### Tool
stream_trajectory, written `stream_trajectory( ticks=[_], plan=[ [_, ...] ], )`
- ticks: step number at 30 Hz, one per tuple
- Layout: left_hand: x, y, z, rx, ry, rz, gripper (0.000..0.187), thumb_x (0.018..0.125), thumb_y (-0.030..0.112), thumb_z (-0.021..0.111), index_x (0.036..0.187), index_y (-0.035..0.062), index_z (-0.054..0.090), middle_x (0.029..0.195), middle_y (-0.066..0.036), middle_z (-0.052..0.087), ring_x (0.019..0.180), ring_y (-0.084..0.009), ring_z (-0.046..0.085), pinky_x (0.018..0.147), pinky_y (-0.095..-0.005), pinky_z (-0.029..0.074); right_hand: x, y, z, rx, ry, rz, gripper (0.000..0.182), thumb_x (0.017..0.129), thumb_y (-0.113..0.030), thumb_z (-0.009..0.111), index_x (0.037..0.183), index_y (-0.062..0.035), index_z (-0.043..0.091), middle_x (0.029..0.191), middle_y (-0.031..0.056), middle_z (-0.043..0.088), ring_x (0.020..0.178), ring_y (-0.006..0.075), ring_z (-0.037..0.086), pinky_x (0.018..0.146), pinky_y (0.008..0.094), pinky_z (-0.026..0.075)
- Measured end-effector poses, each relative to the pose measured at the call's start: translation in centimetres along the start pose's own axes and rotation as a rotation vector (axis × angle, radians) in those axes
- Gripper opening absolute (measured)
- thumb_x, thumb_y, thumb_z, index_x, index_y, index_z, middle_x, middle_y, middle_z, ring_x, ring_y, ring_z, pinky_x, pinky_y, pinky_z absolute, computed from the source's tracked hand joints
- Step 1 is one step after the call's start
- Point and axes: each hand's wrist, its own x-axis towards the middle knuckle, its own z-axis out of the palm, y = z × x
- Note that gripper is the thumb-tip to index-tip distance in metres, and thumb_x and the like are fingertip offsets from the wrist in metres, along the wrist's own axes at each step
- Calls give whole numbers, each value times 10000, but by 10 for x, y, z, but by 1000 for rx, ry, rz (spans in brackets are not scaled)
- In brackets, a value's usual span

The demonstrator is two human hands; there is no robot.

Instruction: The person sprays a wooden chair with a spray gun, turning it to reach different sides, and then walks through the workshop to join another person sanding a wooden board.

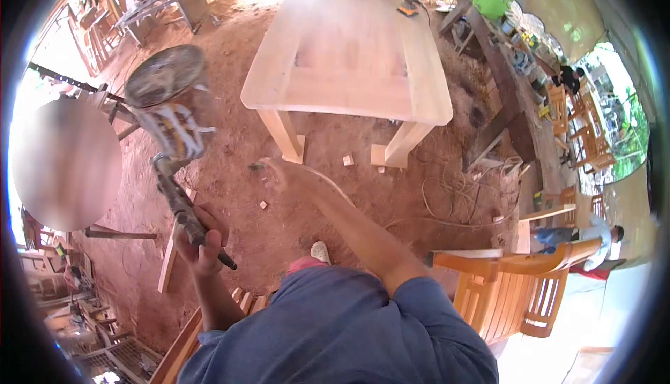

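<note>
My left hand point(202, 243) is wrapped round the dark handle of a spray gun point(180, 206), left of my body. Above it, at the gun's far end, is a paint-streaked can point(171, 108), blurred by motion. My right hand point(276, 176) is stretched forward, its fingers closed on a pale hose point(324, 180). A small dark end piece point(257, 166) sticks out on the left of that hand. Beyond it stands a pale wooden table point(349, 49), with an orange and black tool point(407, 11) on its far right part.
Wood blocks point(348, 161) and coiled hose point(453, 199) lie on the red dirt floor. A varnished wooden bench point(513, 286) stands at right. A person point(599, 237) is behind it; another person point(569, 78) is farther off. A blurred oval covers the left side.
</note>
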Motion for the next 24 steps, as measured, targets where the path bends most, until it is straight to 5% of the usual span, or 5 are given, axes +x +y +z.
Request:
stream_trajectory(
  ticks=[5,8,14,18,24],
  plan=[
    [12,-12,-25,72,50,80,346,835,296,685,728,48,468,619,-36,446,511,-109,417,417,-234,293,34,-18,-12,114,-553,330,534,866,-263,685,1308,-17,513,1037,160,629,1031,255,619,887,365,493],
    [16,-19,-25,85,85,65,337,833,278,686,736,31,478,634,-49,463,531,-115,430,425,-233,298,-1,-15,-37,66,-602,418,502,868,-279,688,1271,-10,554,1008,138,655,976,254,635,852,364,501],
    [14,-85,4,273,-6,2,172,779,149,629,769,28,507,682,-63,516,577,-125,471,482,-235,348,-93,-49,-137,401,-186,630,412,904,-263,671,1232,-26,596,991,83,669,850,147,631,772,313,509],
    [13,-129,110,243,-251,-208,143,681,82,615,802,32,558,667,-27,535,572,-162,505,545,-317,406,-117,-113,-208,516,96,660,379,924,-251,657,1223,-25,600,885,46,652,793,116,613,725,303,501],
    [23,-188,303,267,-640,14,183,681,166,678,810,46,629,708,-130,601,613,-326,589,577,-408,462,-149,-141,-333,20,263,627,388,884,-305,673,1079,28,628,758,157,641,678,273,640,634,379,490]
  ],
)
